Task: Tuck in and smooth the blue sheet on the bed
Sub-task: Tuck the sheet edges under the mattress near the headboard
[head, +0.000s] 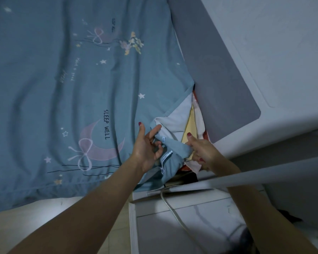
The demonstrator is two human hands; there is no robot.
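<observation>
- The blue cover (62,88) lies spread out beyond the fingers, with its corner bunched between the two hands, beside the grey headboard (218,70).
- On the left hand (147,149) the lower fingers (159,152) curl on the corner's hem. The forefinger stretches toward the white quilt (176,114) just past it.
- The right hand (200,153) pinches the same fold from the other side, thumb raised.
- Probably best: grip close to the hem, seat the quilt's corner fully inside the cover's corner, then draw both hands apart to flatten the bunching.

Dark red nail polish covers the nails of the left hand (147,146) and the right hand (200,151), near 6 o'clock. Both forearms are bare.
</observation>
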